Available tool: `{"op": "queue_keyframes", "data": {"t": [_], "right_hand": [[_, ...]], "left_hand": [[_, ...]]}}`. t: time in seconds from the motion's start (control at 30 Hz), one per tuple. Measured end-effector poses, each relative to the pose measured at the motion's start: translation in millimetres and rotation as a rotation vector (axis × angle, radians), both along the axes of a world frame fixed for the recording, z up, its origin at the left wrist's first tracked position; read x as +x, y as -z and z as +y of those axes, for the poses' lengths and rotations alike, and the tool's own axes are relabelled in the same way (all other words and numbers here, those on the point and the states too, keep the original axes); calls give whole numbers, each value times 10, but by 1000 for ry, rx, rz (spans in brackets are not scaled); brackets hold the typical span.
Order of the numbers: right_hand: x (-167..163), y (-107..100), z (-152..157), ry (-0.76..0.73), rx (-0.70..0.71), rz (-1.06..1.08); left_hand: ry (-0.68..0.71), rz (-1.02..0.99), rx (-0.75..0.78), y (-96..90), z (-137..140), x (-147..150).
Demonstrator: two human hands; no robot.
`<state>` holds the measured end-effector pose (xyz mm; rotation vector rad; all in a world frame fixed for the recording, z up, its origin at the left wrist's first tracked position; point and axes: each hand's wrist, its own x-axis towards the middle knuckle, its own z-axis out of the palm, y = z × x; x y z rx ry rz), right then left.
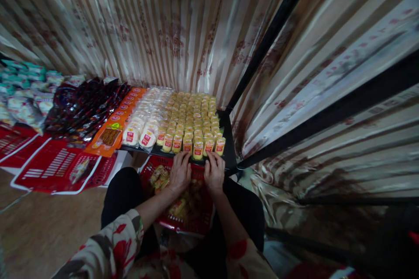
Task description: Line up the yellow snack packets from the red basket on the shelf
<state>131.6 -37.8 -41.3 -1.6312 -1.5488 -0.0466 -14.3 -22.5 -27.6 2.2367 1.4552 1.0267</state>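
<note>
Both my hands are at the front edge of a dark shelf, where small yellow wrapped snack packets [197,148] stand in close rows with red labels facing me. The bent fingertips of my left hand [180,172] touch the lower front of one packet [187,143]. A little to the right, my right hand [214,172] rests its fingers against another packet [208,144]. Neither hand is visibly wrapped round a packet. Under my wrists, between my knees, a red basket [209,213] holds more yellow packets [178,209], partly hidden by my arms.
Left of the yellow rows lie white round packs [148,136], an orange snack bag [111,137], dark glossy bags [81,107] and teal-white packets [26,74]. Red baskets [59,165] stand below them. Black frame bars [271,30] and striped curtains [183,22] close off the back and right.
</note>
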Motion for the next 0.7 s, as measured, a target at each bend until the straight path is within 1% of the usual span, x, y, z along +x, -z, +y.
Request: {"op": "queue_keyframes", "data": {"t": [0.07, 0.17, 0.23, 0.37, 0.47, 0.53, 0.63, 0.7], "right_hand": [[-24, -6, -28, -13, 12, 4], [-89, -7, -47, -65, 7, -6], [-135, -4, -36, -102, -16, -24], [-179, -2, 10, -111, -46, -45], [-171, -1, 13, -116, -41, -35], [-167, 9, -19, -107, -31, -19], [-203, 66, -121, -99, -34, 16], [-273, 148, -217, -136, -76, 57]], "left_hand": [[41, -4, -5, -1, -53, -27], [172, 13, -31, 12, -99, -46], [225, 31, -72, 25, -92, -36], [212, 48, -146, 12, -29, -10], [195, 50, -153, -26, -18, -36], [196, 45, -149, -20, -55, -81], [218, -2, -176, 99, -180, -179], [204, -38, -258, 254, -276, -261]]}}
